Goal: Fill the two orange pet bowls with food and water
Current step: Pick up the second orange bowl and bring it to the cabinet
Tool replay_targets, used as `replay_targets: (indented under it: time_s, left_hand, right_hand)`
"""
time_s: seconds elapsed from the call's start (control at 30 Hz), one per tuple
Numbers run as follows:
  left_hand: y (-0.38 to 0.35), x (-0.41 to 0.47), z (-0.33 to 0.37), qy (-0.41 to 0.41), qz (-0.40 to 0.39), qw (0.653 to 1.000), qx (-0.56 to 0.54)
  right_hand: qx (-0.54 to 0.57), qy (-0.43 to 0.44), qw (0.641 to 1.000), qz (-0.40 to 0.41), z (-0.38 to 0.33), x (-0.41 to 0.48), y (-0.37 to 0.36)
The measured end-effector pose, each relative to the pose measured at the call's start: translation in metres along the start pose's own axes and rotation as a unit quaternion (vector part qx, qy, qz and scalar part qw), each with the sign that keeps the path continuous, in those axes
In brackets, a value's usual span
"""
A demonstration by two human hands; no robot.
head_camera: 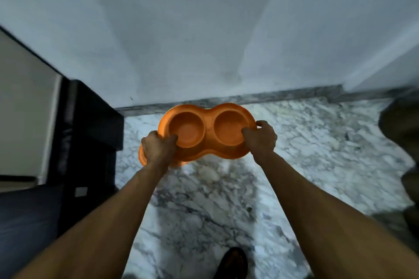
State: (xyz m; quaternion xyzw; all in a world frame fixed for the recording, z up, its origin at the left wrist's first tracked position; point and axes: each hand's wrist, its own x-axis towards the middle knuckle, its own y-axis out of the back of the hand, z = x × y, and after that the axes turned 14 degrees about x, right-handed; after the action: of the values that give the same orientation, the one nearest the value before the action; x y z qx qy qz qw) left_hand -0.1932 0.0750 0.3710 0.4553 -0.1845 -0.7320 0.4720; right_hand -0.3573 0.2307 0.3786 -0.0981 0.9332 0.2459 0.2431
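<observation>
An orange double pet bowl (pixel 207 118), two round wells joined in one moulded piece, is held in the air above the marble floor near the wall. Both wells look empty. My left hand (pixel 157 148) grips its left rim, thumb inside the left well. On the right rim my right hand (pixel 260 139) is closed, thumb at the edge of the right well. Under my left hand a second orange piece (pixel 142 158) shows, partly hidden; I cannot tell whether it is a separate bowl.
A dark cabinet (pixel 90 133) stands at the left against the grey wall (pixel 204 29). White-grey marble floor (pixel 317 142) spreads below. A dark olive object (pixel 401 124) sits at the right edge. My shoe (pixel 233 263) shows at the bottom.
</observation>
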Motion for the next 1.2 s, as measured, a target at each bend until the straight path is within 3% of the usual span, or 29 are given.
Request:
replay_targets:
  time_s: [0.2,0.4,0.63,1.2]
  left_hand:
    - [0.158,-0.092,0.071,-0.030,0.058,0.995,-0.075]
    - [0.293,-0.146,0.094,-0.049,0.074,0.992,-0.084]
    - [0.427,-0.167,0.051,-0.039,0.112,0.986,-0.115]
    - [0.706,-0.141,-0.157,0.000,0.166,0.973,-0.161]
  right_hand:
    - [0.063,0.058,0.996,-0.018,-0.155,-0.112,0.049]
    - [0.081,0.099,0.991,-0.032,-0.249,-0.229,0.072]
    - [0.096,0.129,0.986,-0.052,-0.279,-0.360,0.038]
    - [0.089,0.161,0.974,-0.134,-0.283,-0.634,-0.160]
